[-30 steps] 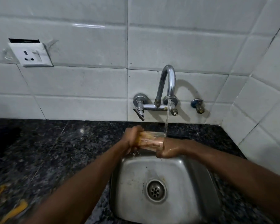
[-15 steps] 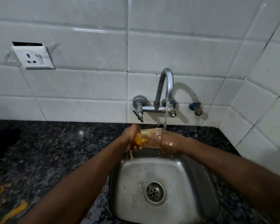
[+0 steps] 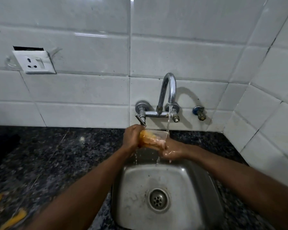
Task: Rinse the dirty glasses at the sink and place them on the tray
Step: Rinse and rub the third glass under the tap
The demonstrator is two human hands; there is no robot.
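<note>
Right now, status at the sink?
Left hand and right hand both grip glass, sideways under tap stream. Orange residue inside. Sink below; tray not in view.

Clear glass point(image 3: 152, 140), orange residue inside, lying sideways above back rim of steel sink point(image 3: 135, 181), mouth toward right under falling water, drips running into basin.

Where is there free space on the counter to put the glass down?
The dark counter is bare between the sink and the orange scraps at lower left. Crowded: under the tap, where both hands hold the glass.
</note>
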